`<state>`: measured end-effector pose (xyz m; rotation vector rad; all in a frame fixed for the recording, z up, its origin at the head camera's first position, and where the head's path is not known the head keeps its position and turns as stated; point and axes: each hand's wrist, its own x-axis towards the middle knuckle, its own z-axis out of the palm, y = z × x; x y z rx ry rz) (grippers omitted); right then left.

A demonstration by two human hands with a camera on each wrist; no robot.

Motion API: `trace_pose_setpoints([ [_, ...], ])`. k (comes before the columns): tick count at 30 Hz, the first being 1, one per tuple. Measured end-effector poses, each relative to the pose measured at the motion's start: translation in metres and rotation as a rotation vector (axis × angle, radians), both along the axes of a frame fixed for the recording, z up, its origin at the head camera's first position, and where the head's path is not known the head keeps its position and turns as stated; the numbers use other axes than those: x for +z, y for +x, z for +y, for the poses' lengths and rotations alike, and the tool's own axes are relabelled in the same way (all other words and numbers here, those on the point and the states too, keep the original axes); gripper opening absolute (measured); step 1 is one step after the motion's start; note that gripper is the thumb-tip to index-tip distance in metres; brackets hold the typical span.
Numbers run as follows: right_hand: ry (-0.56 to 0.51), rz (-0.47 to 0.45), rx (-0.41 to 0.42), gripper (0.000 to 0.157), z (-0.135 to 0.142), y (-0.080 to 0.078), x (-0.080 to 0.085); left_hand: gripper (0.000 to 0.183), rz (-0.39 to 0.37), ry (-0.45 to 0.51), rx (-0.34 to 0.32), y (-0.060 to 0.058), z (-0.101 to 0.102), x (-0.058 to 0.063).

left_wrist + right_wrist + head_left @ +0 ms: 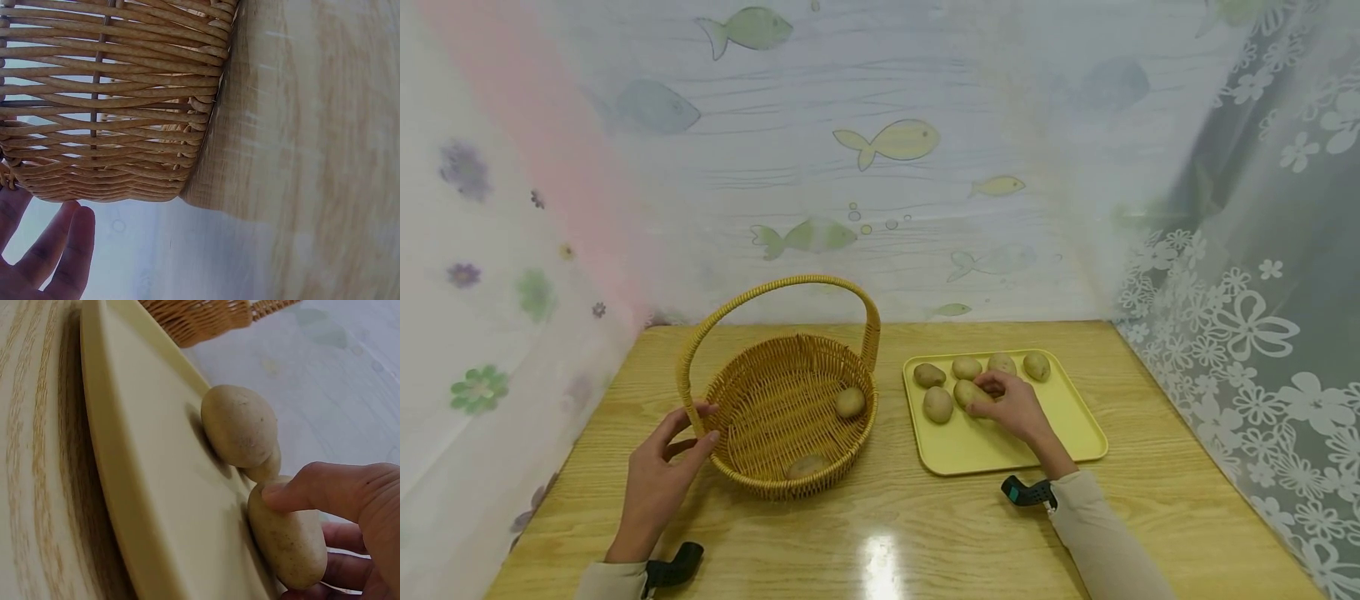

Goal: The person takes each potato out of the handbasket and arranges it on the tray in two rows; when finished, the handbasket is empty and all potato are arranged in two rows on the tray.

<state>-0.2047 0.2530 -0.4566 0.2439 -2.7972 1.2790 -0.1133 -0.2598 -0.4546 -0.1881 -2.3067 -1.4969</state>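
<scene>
A wicker basket (775,400) with a tall arched handle stands on the left of the table. One potato (850,402) lies at its right side and another (807,466) near its front wall, partly covered by the rim. My left hand (658,471) holds the basket at the foot of the handle, thumb and fingers on either side. On the yellow tray (1000,446), my right hand (1015,408) grips a potato (289,534) between thumb and fingers. Beside it on the tray lies a rounder potato (239,425); several more sit along the tray's back.
The wooden table (880,517) carries both basket and tray, with a gap of bare wood between them. Behind stands a curtain (880,208) printed with fish, and patterned sheets hang at both sides. Each wrist wears a black camera mount.
</scene>
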Motion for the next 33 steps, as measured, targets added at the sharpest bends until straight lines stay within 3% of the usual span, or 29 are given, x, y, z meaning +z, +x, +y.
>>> trace_pose_setpoints([
  [11,0.051,0.060,0.016,0.039,0.001,-0.003,-0.004,0.039,0.000,0.001,0.003,0.000,0.000,0.001],
  [25,0.048,0.019,0.038,0.041,0.004,-0.001,-0.001,0.039,0.002,0.004,-0.002,0.001,0.000,0.000],
  [33,0.019,0.043,0.022,0.042,0.005,0.000,0.007,0.039,0.008,0.017,-0.004,0.000,0.001,0.001],
])
